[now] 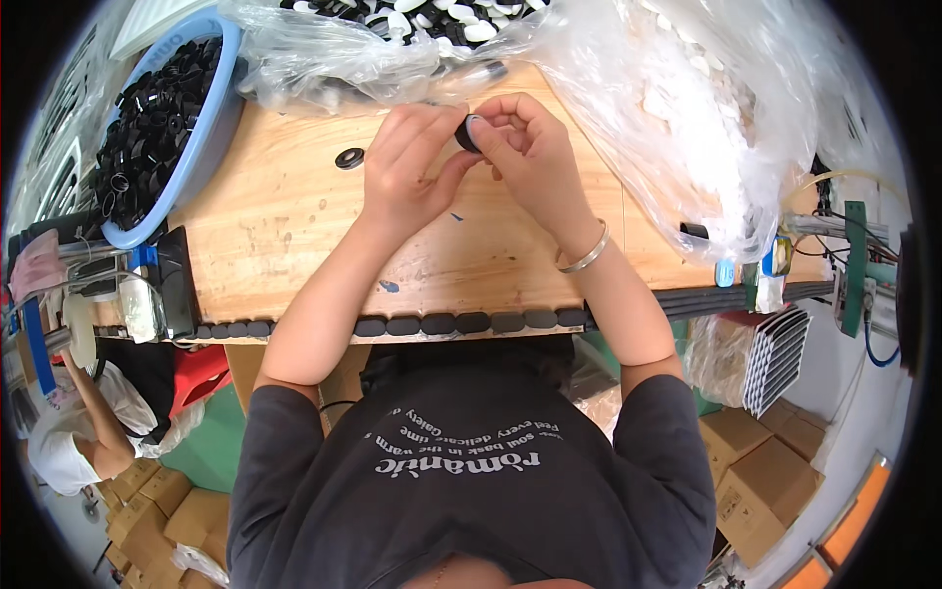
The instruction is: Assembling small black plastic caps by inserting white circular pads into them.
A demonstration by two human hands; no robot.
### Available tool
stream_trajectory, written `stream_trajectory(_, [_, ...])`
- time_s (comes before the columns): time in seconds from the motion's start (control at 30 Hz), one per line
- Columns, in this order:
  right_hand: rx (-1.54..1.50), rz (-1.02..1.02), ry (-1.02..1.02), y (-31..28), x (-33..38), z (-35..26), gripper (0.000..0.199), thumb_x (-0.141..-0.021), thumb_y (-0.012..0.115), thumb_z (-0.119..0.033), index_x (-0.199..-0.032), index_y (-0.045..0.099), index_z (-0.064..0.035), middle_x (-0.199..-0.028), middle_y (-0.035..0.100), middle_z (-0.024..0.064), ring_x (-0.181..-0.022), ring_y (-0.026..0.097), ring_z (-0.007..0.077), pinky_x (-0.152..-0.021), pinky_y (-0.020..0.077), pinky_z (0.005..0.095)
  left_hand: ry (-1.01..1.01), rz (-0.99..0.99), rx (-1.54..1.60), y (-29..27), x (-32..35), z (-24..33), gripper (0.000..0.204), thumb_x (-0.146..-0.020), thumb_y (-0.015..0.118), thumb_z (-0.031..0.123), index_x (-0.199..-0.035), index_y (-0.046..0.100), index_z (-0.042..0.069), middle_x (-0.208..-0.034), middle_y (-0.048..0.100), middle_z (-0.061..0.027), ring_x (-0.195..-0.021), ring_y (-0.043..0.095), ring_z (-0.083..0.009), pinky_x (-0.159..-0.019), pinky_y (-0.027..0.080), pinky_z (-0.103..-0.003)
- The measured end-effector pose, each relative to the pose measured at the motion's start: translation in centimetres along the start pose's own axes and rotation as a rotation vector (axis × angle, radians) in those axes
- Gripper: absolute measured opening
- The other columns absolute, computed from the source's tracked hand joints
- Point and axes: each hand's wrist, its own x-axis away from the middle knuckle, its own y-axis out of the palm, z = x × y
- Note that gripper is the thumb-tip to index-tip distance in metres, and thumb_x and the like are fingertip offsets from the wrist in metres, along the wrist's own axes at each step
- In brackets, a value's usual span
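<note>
Above the far part of the wooden table, my two hands meet around a small round black part point(468, 134). My right hand point(523, 139) pinches it between thumb and fingers. From the other side, my left hand point(414, 157) has its fingers closed at the part's edge; the fingertips are partly hidden. A flat black ring point(349, 158) lies on the table just left of my left hand. Beyond my hands is a clear plastic bag point(324, 69) with black and white oval pieces point(442, 18) heaped behind it.
A blue basin point(211, 128) full of black rings stands at the left. At the right, a large clear bag point(706, 147) holds white pieces. Oval black pieces point(471, 322) line the table's near edge. Another person point(83, 432) is at the lower left; cardboard boxes point(765, 481) stand at the lower right.
</note>
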Motion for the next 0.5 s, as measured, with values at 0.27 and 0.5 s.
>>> stream_trajectory(0.27, [-0.175,-0.195,0.136,-0.9,0.2,0.2,0.017,-0.093,0.060,-0.016,-0.084,0.061,-0.0024,-0.074,0.060,-0.0021,-0.066,0.050,0.0028,-0.058,0.0387,0.0173,0.075,-0.045,0.007,-0.3,-0.4,0.5,0.043,-0.056,0.076,-0.001,-0.097,0.064,-0.004,-0.088,0.064,-0.0125,-0.077,0.059,-0.0290,-0.067,0.050,-0.035])
stream_trajectory(0.5, [-0.207,-0.187,0.176,-1.4,-0.1,0.8,0.018,-0.093,0.061,-0.017,-0.085,0.063,-0.0012,-0.074,0.060,-0.0019,-0.064,0.047,0.0028,-0.057,0.0367,0.0174,0.012,-0.127,0.004,0.1,-0.3,0.3,0.046,-0.056,0.076,0.000,-0.100,0.063,-0.003,-0.087,0.062,-0.0111,-0.078,0.058,-0.0282,-0.068,0.049,-0.035])
